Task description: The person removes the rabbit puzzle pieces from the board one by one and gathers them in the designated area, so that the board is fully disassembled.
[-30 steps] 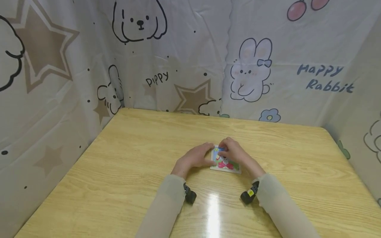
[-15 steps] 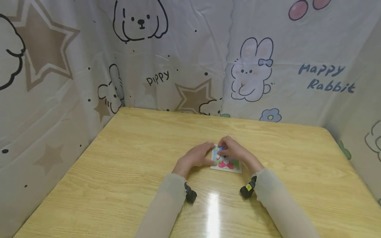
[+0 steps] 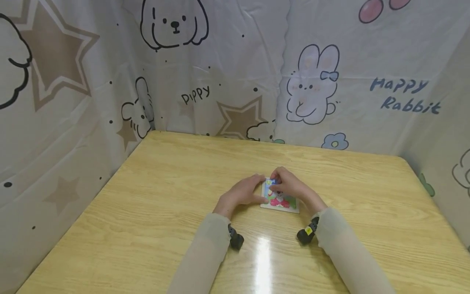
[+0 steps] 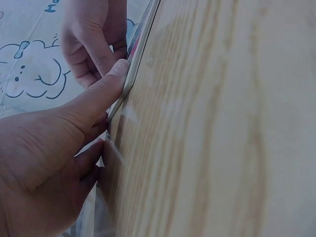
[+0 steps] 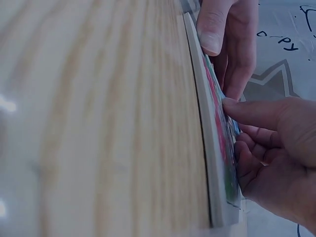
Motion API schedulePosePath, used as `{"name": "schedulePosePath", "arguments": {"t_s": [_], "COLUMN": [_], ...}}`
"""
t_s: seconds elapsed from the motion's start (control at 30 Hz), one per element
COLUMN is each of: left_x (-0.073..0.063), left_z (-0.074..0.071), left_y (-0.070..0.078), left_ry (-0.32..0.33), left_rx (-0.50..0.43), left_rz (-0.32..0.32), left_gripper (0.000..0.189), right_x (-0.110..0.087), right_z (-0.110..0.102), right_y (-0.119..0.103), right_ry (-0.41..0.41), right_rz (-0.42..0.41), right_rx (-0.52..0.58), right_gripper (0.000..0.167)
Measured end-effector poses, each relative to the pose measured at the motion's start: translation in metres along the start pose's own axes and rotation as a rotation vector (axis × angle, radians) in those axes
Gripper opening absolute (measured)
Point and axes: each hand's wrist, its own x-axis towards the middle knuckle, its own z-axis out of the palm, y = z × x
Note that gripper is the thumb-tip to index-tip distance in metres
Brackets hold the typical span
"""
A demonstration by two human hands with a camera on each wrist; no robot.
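Note:
A small square picture puzzle [image 3: 280,203] with a pale border lies flat on the table, showing a pink figure on blue and green. My left hand [image 3: 240,192] holds its left side. In the left wrist view the left thumb [image 4: 118,69] presses on a corner of the puzzle's pale edge [image 4: 131,79]. My right hand [image 3: 290,183] reaches over the upper part, its thumb and curled fingers pinching at a blue patch that looks like a puzzle piece [image 3: 273,182]. In the right wrist view these fingers sit on the picture face [image 5: 217,118] and mostly hide what lies between them.
The wood-grain table [image 3: 176,175] spreads around the puzzle, with a light reflection near the front. Behind and at both sides hangs a pale curtain [image 3: 220,49] with cartoon drawings. A black wrist camera [image 3: 236,240] sits under the left sleeve, another camera [image 3: 306,234] under the right.
Both hands keep nearly the same place on the puzzle. The right fingers shift only slightly, and the whole head view drifts a little.

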Motion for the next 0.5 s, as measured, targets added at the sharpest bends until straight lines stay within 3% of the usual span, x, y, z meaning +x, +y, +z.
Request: {"name": "schedulePosePath", "arguments": {"t_s": [0.27, 0.5], "left_x": [0.001, -0.001], "left_z": [-0.003, -0.001], "left_y": [0.000, 0.000], "left_ry": [-0.007, -0.003], "left_rx": [-0.020, -0.036], "left_rz": [-0.013, -0.017], "left_gripper": [0.076, 0.077], "right_x": [-0.002, -0.005], "right_z": [0.004, 0.011], "right_y": [0.000, -0.002], "right_ry": [0.067, 0.164], "right_rz": [-0.043, -0.185], "right_rx": [-0.022, -0.087], "right_gripper": [0.028, 0.020]}}
